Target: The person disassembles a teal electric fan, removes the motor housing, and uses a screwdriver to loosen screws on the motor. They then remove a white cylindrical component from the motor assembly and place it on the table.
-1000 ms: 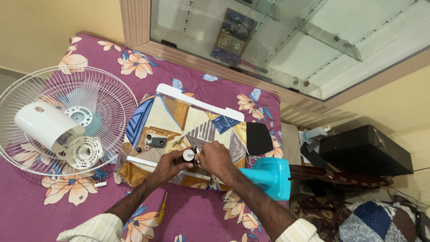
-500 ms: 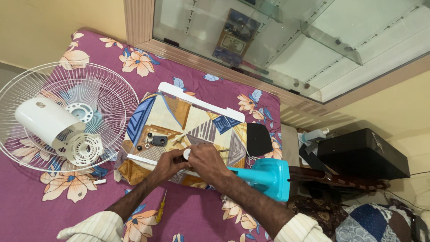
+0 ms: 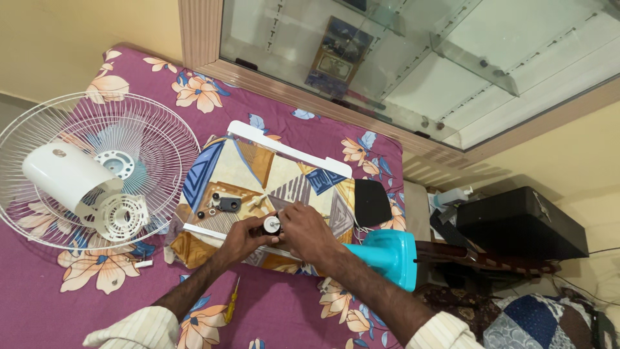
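Both hands have closed in a little tighter over the past second, the right one now lying further across the small part they share, while everything else lies as it did. Largest in view is the bed (image 3: 271, 323), spread with a purple floral sheet, below a glass-fronted cabinet (image 3: 413, 58). On the bed's left side lies a white wire fan guard (image 3: 152, 139) with the white fan motor housing (image 3: 68, 178) resting on it. A patchwork cushion (image 3: 258, 168) in blue, cream and brown sits in the middle, with a long white plastic panel (image 3: 287, 150) along its far edge and a black pad (image 3: 371, 201) at its right end. To the right stands a black case (image 3: 520, 223), and a turquoise plastic piece (image 3: 391, 255) lies just beside the right forearm. The left hand (image 3: 242, 239) and right hand (image 3: 307, 232) meet over the cushion's near edge, each grip clamped together on a small round white-and-black fan part (image 3: 271, 225) held between the fingertips. A small black bracket (image 3: 228, 204) and a few loose screws (image 3: 205, 213) lie on the cushion near the left hand. A yellow-handled screwdriver (image 3: 230, 309) lies on the sheet beside the left forearm.
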